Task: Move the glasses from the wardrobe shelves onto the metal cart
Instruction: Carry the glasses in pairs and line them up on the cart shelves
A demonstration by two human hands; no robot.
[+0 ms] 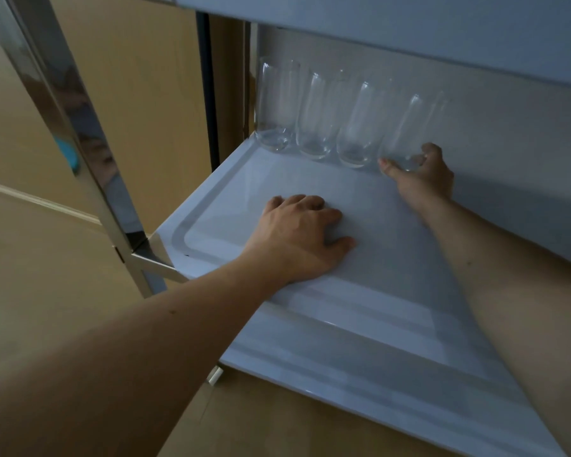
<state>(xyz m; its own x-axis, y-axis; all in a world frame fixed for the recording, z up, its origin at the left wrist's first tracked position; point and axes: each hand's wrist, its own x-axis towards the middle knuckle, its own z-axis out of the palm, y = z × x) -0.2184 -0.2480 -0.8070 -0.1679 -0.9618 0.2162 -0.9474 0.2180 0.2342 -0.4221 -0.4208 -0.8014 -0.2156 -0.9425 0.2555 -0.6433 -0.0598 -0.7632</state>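
Your right hand grips the base of the rightmost tumbler, standing on the cart shelf touching its neighbour. Let go or pull away carelessly and it knocks that neighbour, toppling the row. Your left hand rests on the shelf, fingers loosely bent, holding nothing. Count: four tumblers, two hands.
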